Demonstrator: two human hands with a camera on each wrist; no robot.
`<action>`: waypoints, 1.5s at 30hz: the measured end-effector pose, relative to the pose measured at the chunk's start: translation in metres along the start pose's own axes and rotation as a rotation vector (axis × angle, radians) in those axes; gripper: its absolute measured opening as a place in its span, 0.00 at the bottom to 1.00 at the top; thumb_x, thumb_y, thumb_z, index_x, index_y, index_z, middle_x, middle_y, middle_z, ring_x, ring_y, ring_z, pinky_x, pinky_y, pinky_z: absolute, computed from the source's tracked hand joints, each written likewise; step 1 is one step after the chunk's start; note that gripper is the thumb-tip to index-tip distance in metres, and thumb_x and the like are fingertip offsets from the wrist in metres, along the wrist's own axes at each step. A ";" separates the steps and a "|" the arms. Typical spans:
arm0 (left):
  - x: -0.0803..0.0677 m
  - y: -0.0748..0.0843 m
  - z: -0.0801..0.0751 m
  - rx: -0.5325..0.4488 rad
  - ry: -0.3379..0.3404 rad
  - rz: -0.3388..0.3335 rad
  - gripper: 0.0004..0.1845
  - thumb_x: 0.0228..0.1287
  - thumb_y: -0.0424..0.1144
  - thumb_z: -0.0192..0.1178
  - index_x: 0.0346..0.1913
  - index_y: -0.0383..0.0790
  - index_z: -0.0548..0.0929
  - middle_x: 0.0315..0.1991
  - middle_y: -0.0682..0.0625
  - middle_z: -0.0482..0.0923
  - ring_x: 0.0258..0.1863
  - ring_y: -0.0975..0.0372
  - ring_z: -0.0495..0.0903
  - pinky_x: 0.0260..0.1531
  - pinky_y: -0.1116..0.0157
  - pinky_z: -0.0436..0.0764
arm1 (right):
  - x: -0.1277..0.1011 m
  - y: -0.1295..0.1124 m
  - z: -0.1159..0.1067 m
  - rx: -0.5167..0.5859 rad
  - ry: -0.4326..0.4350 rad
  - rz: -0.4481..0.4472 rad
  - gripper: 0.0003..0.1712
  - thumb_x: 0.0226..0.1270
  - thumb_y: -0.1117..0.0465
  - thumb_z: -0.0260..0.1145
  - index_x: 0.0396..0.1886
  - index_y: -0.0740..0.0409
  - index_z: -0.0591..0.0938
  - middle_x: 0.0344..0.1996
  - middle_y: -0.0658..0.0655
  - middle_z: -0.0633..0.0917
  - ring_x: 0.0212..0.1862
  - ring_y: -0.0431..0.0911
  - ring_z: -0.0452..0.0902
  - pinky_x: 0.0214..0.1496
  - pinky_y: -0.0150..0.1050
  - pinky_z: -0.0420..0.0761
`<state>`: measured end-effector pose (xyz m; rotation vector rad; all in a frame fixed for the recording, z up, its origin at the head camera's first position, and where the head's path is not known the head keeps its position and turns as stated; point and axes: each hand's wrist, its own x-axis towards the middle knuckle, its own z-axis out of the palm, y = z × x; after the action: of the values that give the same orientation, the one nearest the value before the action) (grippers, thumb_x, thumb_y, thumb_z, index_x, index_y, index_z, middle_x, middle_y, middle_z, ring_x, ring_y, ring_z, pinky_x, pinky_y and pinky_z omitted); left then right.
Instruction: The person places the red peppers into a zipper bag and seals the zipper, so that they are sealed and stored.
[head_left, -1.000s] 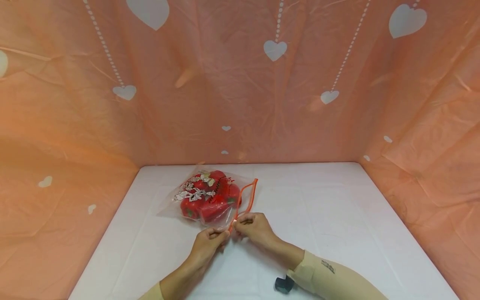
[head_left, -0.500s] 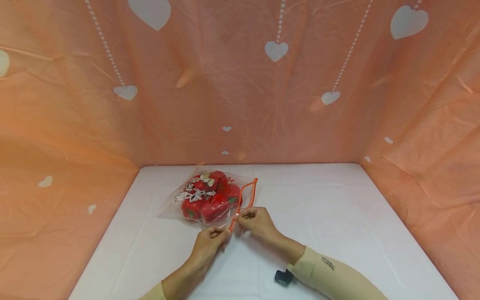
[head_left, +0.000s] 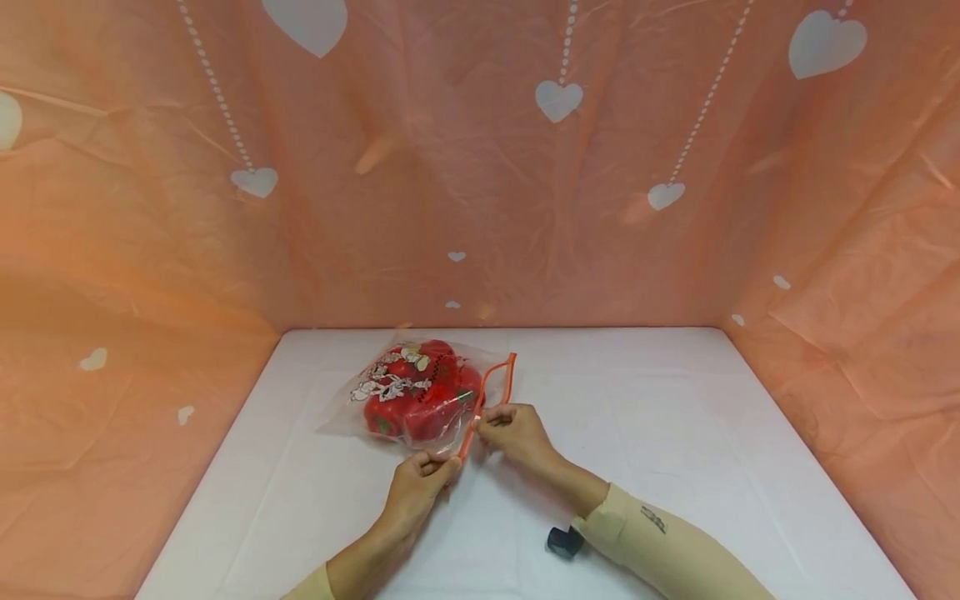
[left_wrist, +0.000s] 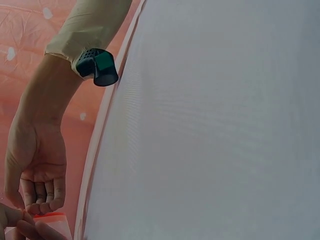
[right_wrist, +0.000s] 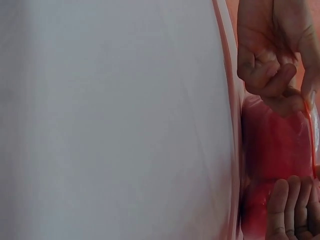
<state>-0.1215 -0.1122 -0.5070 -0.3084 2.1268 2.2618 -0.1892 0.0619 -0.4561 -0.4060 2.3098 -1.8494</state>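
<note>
A clear zip bag (head_left: 341, 414) with white cartoon prints lies at the left of the table, several red bell peppers (head_left: 429, 417) inside it. Along its right side runs an orange zip strip (head_left: 510, 379), its far part spread apart in a loop. My left hand (head_left: 417, 490) pinches the near end of that strip between thumb and forefinger. A little farther up the strip, my right hand (head_left: 522, 437) pinches the small white slider (head_left: 477, 419). In the right wrist view the strip stretches between the left hand (right_wrist: 275, 60) and the right hand's fingers (right_wrist: 287, 205).
A white cloth covers the table (head_left: 637, 417). Orange sheeting with white hearts (head_left: 558, 100) hangs behind it and at both sides. A small black camera mount (head_left: 564, 543) sits by the right sleeve (head_left: 652, 533).
My right hand has slid with the slider along the orange strip, away from my left hand, lengthening the closed stretch between them. The left hand keeps its pinch at the near end.
</note>
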 end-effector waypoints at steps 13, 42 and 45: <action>-0.003 0.000 -0.002 0.008 -0.008 -0.032 0.11 0.65 0.34 0.66 0.42 0.28 0.81 0.32 0.46 0.84 0.29 0.64 0.77 0.28 0.70 0.78 | 0.021 0.036 -0.001 0.062 0.028 0.045 0.07 0.58 0.67 0.70 0.32 0.69 0.86 0.25 0.61 0.88 0.26 0.44 0.84 0.28 0.38 0.83; -0.007 -0.006 -0.006 -0.007 -0.026 -0.045 0.08 0.62 0.35 0.68 0.33 0.35 0.80 0.23 0.52 0.77 0.23 0.66 0.73 0.23 0.71 0.74 | 0.045 0.045 -0.016 0.059 0.070 0.099 0.08 0.63 0.68 0.69 0.33 0.74 0.84 0.28 0.74 0.85 0.25 0.56 0.84 0.31 0.54 0.85; -0.007 -0.007 -0.006 -0.005 -0.025 -0.046 0.07 0.63 0.35 0.68 0.33 0.35 0.80 0.23 0.51 0.78 0.23 0.66 0.73 0.23 0.71 0.74 | 0.046 0.044 -0.015 0.062 0.088 0.108 0.08 0.62 0.67 0.70 0.32 0.71 0.85 0.26 0.70 0.86 0.23 0.52 0.84 0.29 0.49 0.85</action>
<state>-0.1131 -0.1169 -0.5133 -0.3240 2.0809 2.2342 -0.2424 0.0713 -0.4937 -0.1915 2.2736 -1.9172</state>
